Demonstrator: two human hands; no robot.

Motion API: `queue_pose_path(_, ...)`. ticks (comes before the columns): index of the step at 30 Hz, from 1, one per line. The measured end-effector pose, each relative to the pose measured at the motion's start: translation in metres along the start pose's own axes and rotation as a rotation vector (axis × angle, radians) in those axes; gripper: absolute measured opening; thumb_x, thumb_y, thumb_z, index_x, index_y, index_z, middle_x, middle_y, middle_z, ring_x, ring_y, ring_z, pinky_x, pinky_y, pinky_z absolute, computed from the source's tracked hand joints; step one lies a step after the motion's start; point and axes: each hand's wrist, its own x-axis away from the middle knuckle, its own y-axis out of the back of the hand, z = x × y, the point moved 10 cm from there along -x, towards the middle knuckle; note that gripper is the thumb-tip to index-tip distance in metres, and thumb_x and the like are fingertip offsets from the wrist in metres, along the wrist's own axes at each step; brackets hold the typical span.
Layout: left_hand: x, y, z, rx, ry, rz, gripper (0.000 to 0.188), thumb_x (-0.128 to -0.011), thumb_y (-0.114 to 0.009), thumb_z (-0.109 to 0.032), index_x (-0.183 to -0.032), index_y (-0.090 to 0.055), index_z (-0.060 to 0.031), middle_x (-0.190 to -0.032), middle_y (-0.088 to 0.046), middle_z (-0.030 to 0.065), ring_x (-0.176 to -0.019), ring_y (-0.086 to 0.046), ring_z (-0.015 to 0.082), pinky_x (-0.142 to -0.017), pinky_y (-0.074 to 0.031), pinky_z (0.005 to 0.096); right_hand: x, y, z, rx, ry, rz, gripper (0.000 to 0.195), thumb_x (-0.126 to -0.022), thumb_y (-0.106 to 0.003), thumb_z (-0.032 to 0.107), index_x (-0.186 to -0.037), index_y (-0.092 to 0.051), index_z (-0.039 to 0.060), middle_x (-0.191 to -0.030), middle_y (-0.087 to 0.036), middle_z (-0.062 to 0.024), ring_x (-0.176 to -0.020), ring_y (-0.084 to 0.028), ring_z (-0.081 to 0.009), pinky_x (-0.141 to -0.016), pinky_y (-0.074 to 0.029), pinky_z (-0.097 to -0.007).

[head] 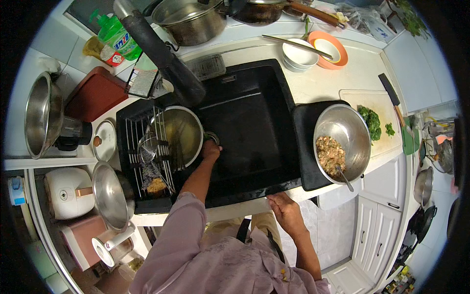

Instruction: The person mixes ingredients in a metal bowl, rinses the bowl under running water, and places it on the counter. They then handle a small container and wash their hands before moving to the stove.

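My left hand (212,150) reaches down into the black sink (245,121), close against the right side of a metal basin (200,126) that holds cloudy liquid. By its fingers is a small ring-shaped object (213,136); whether the hand grips it is unclear. Over the basin's left part sits a wire rack (134,158) with a mesh strainer (148,149), a grey scrubber (149,174) and a tan sponge (156,186). At the sink's front edge, my right hand (286,211) is curled closed, with nothing visible in it.
To the right, a steel mixing bowl (341,117) of chopped filling with a spoon (346,179) rests on a black board (304,147). Chopped greens (370,123) lie on a cutting board (352,96), beside a knife (389,90). A dark faucet (161,55) overhangs the sink.
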Motion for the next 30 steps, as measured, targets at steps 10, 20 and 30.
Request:
queue_pose_path(10, 0.0, 0.023, 0.002, -0.334, -0.351, -0.256, 0.028, -0.089, -0.054, -0.026, -0.089, -0.068, -0.0019, -0.085, -0.064, 0.0192, -0.068, -0.06, 0.0357, -0.056, -0.049, 0.0456, 0.051, 0.011, -0.023, 0.113, -0.064, 0.021, 0.022, -0.088, -0.055, 0.016, -0.105, -0.062, 0.0038, -0.1, -0.061, -0.0151, -0.086, -0.061, -0.0335, -0.075, -0.051, -0.0377)
queue_pose_path(20, 0.036, 0.034, -0.049, -0.591, -0.313, -0.329, 0.029, -0.089, -0.056, -0.026, -0.074, -0.062, -0.0014, -0.069, -0.06, 0.0135, -0.055, -0.057, 0.0259, -0.048, -0.049, 0.0403, 0.175, 0.079, -0.161, 0.219, -0.526, -0.106, 0.016, -0.087, -0.055, 0.018, -0.097, -0.061, 0.0074, -0.1, -0.059, -0.0151, -0.087, -0.06, -0.0343, -0.075, -0.05, -0.0427)
queue_pose_path(30, 0.033, 0.048, -0.038, -0.646, -0.33, -0.421, 0.024, -0.078, -0.064, -0.028, -0.074, -0.062, -0.004, -0.083, -0.065, 0.0165, -0.076, -0.064, 0.0344, -0.063, -0.051, 0.0454, 0.207, 0.104, -0.227, 0.188, -0.533, -0.12, 0.017, -0.086, -0.057, 0.017, -0.097, -0.063, 0.0052, -0.095, -0.06, -0.0155, -0.084, -0.06, -0.0352, -0.074, -0.049, -0.0421)
